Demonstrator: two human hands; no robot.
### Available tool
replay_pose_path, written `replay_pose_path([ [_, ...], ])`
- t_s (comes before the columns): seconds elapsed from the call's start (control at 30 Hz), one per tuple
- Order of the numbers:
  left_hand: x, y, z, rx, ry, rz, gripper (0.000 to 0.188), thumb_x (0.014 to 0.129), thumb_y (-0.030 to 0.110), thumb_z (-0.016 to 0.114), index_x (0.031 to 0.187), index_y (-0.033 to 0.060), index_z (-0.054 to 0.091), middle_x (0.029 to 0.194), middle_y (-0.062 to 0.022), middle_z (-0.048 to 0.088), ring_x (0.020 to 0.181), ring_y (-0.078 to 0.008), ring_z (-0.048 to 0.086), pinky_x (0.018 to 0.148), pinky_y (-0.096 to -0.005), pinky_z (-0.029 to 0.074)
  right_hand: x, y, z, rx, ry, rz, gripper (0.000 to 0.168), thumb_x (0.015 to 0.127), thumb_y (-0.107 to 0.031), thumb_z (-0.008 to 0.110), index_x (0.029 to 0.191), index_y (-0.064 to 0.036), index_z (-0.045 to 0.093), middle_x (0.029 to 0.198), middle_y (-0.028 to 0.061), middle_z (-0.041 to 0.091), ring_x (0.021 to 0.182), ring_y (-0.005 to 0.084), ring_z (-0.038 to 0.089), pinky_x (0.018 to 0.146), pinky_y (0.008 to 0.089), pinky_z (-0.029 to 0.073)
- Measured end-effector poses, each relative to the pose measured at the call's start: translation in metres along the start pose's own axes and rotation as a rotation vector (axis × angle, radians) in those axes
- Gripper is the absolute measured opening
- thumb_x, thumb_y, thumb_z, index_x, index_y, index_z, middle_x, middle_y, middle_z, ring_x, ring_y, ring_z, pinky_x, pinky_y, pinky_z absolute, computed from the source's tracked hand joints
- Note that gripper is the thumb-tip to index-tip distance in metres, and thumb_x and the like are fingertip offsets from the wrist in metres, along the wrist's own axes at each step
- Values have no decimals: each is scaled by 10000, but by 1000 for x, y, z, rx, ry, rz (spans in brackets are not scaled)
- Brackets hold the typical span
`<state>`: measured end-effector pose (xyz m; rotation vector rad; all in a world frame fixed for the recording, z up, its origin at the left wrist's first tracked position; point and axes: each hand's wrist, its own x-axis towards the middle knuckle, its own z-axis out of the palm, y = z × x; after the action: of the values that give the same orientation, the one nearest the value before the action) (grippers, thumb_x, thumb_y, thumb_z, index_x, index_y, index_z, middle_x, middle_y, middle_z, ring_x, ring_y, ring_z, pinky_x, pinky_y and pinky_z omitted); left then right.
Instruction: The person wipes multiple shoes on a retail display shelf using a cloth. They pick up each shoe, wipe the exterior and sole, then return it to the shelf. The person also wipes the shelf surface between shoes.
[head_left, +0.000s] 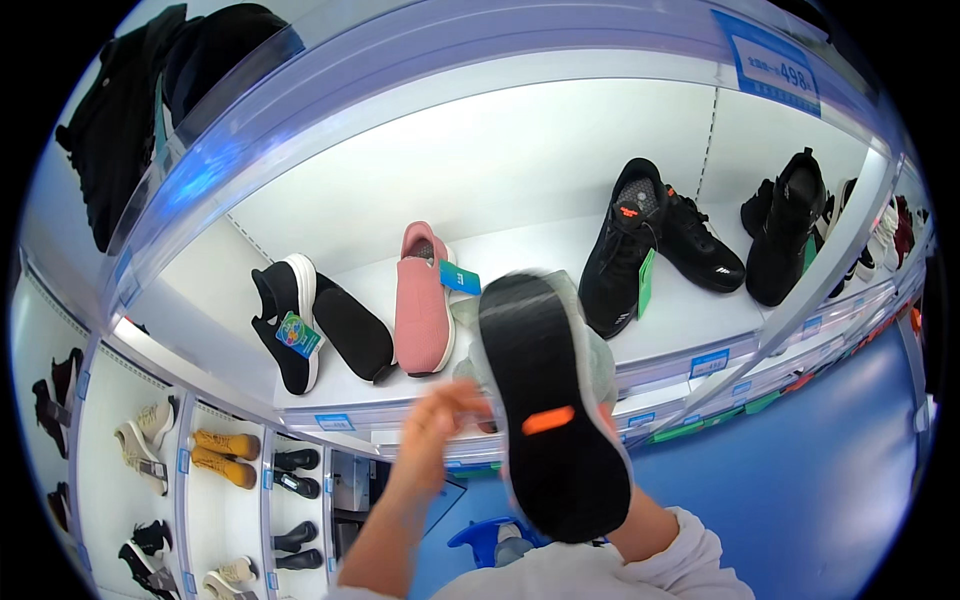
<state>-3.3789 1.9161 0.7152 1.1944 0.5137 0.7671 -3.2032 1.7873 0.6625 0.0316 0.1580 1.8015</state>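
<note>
In front of my chest my right hand (609, 418) grips a shoe (540, 337), mostly hidden behind it. The shoe's black sole, with an orange patch across it, faces me, toe and heel pointing up and down. Left of the shoe is my left hand (442, 416), blurred, with its fingers curled close to the sole's edge; whether they hold anything cannot be told. Something pale grey-green (601, 367) shows behind the shoe, too covered to name. Just beyond stands a pink knit slip-on shoe (424, 315) with a blue tag (460, 278).
Black slip-on shoes (352, 330) with white soles occupy the shelf's left. Black lace-up sneakers (619, 262) and a black high-top shoe (784, 232) stand right. A slanted metal post (795, 322) crosses the shelf front. A blue stool (487, 536) is below, on blue floor (780, 465).
</note>
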Motion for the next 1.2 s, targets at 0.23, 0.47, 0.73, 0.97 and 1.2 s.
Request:
replay_pose_path([
  [0.23, -63, -54, 0, -998, -103, -97, 973, 836, 726, 569, 1456, -8, 414, 1403, -213, 525, 1339, -368, 470, 1146, -579, 329, 29, 68, 34, -380, 592, 390, 358, 1018, -421, 546, 1052, -111, 723, 889, 17, 727, 755, 142, 692, 703, 292, 563],
  [0.47, -95, -33, -10, -1285, -84, -88, 1129, 722, 810, 610, 1449, -15, 354, 1267, -222, 585, 1187, -372, 597, 1026, -518, 499, 31, -14, 78, -2598, 96, -1074, 372, 816, -228, 764, 1144, -84, 667, 1116, 132, 665, 1018, 331, 613, 861, 435, 476],
  [0.73, -110, -42, -21, -1025, 69, -123, 923, 850, 679, 618, 1466, 34, 379, 1303, -177, 540, 1095, -347, 625, 930, -520, 558, 95, -62, 74, -3041, 154, -583, 450, 719, -247, 787, 1131, -125, 655, 1103, 102, 618, 1002, 364, 601, 842, 438, 499],
  [0.97, -113, -59, -28, -788, 190, -185, 882, 823, 606, 686, 1473, 97, 377, 1336, -137, 555, 1160, -299, 618, 957, -452, 554, 6, 7, 142, -2656, 218, -1068, 532, 691, -133, 738, 1215, -107, 648, 982, 148, 574, 906, 364, 574, 814, 418, 478],
  [1.2, -100, -38, 34, -470, 254, -155, 1127, 622, 218, 917, 1504, 127, 222, 1361, -138, 486, 1255, -297, 543, 1037, -464, 495, -8, 42, 80, -2473, -118, -987, 623, 684, -117, 806, 1281, -183, 640, 1295, 172, 474, 1060, 391, 458, 950, 477, 424],
])
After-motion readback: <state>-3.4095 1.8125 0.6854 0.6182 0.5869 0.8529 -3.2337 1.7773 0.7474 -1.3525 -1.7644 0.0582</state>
